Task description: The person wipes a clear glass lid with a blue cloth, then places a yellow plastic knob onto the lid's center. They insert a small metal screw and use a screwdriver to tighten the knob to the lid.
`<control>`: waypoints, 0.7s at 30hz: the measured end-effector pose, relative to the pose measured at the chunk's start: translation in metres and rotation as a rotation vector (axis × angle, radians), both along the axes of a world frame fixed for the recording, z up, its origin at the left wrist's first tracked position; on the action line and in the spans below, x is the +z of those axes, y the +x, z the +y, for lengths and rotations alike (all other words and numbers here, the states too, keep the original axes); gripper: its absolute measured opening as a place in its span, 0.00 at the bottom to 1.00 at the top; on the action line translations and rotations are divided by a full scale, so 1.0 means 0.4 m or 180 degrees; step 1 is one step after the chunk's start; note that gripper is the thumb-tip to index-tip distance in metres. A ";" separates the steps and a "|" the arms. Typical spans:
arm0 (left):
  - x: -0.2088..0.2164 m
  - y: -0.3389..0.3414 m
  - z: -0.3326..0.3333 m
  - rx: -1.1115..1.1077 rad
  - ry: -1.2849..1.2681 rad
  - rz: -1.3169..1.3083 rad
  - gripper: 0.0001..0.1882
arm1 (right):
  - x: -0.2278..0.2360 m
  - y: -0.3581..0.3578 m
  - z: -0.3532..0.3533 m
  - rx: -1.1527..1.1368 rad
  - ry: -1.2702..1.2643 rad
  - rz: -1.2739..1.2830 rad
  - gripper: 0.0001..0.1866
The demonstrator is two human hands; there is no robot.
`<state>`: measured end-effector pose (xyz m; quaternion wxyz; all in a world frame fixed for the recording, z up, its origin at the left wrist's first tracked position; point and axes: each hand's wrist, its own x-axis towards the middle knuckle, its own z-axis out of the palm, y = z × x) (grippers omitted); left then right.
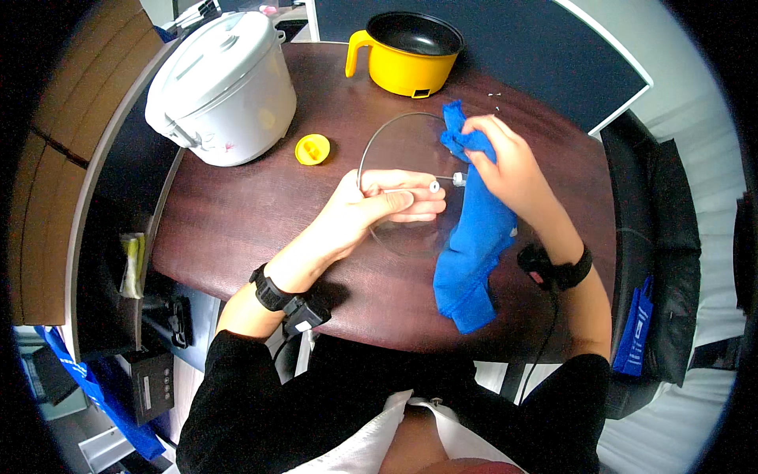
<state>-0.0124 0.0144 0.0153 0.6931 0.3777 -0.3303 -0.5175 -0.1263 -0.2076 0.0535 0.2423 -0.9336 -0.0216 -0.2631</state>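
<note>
blue cloth (477,231), perhaps near table edge (387,336)

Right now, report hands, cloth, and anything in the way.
Left hand holding thin grey cable. Right hand gripping blue cloth near its top. Yellow cap nearby, touching neither hand.

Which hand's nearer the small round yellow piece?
Left. The left hand is right of the yellow piece and a bit closer to the person's body; the right hand is farther to its right, gripping the blue cloth.
</note>
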 end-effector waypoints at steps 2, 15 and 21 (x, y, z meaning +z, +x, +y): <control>-0.014 0.001 0.003 -0.0014 -0.0073 0.0088 0.22 | -0.014 -0.034 0.023 -0.0241 0.0103 0.0113 0.12; 0.007 0.008 -0.011 0.0703 -0.0126 0.0464 0.29 | -0.068 -0.101 0.187 0.0365 -0.0056 0.0598 0.16; -0.034 -0.010 -0.034 0.0318 0.0217 0.0792 0.33 | -0.054 -0.036 0.261 0.0657 -0.0270 0.0009 0.15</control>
